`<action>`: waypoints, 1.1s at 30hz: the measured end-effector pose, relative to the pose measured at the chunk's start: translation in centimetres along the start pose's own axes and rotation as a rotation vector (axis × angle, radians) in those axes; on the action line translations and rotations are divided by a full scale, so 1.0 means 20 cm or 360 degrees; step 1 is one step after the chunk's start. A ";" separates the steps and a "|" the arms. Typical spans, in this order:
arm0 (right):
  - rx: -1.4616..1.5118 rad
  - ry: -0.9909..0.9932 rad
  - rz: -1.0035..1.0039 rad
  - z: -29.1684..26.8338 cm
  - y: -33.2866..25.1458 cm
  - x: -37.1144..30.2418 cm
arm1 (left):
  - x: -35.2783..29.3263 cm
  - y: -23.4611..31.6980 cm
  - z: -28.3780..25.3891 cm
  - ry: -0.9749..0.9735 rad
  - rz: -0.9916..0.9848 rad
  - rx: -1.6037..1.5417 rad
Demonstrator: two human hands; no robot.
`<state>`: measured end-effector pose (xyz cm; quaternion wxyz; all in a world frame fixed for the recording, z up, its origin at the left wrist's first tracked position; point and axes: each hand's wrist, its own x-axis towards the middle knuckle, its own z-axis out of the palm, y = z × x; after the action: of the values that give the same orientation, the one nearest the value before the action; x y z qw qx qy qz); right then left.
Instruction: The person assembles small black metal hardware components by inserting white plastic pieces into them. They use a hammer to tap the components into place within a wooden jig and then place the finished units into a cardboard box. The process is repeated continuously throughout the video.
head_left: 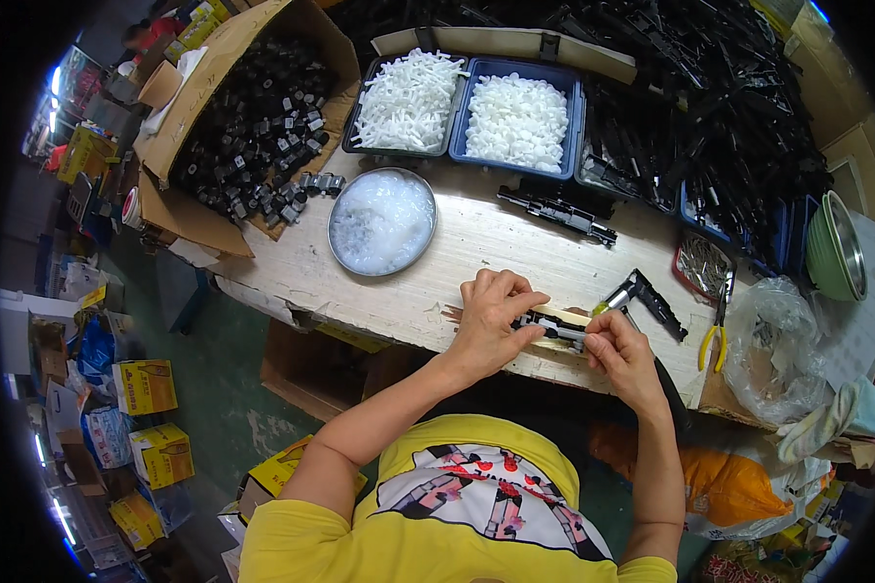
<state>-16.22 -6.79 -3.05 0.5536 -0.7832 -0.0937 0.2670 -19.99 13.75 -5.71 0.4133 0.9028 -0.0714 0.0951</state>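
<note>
A black-and-grey mechanical assembly [557, 329] lies low over the front of the pale worktable [467, 248]. My left hand [494, 325] grips its left end between thumb and fingers. At its right end is my right hand [616, 352], thumb and forefinger pinched together; whatever sits between those fingertips is hidden. A light strip runs along the far side of the assembly. Just beyond my right hand rests a black L-shaped piece [659, 306]. Farther back on the table is a similar long black assembly [559, 214].
A round dish of whitish gel [382, 222] stands left of centre. Behind it, blue bins [454, 146] hold white plastic parts. A cardboard box [180, 121] spills small dark parts. Yellow-handled pliers [715, 348], a red tray of metal pins [702, 260] and a clear bag [773, 345] lie right.
</note>
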 end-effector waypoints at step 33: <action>-0.1655 0.0947 -0.0655 -0.26 0.17 0.11 | -0.02 0.00 0.01 0.0068 0.0235 0.0074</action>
<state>-12.25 -11.27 -5.56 0.1431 -0.9565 -0.2018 -0.1546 -20.43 13.62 -5.94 0.3855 0.9022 -0.1269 0.1463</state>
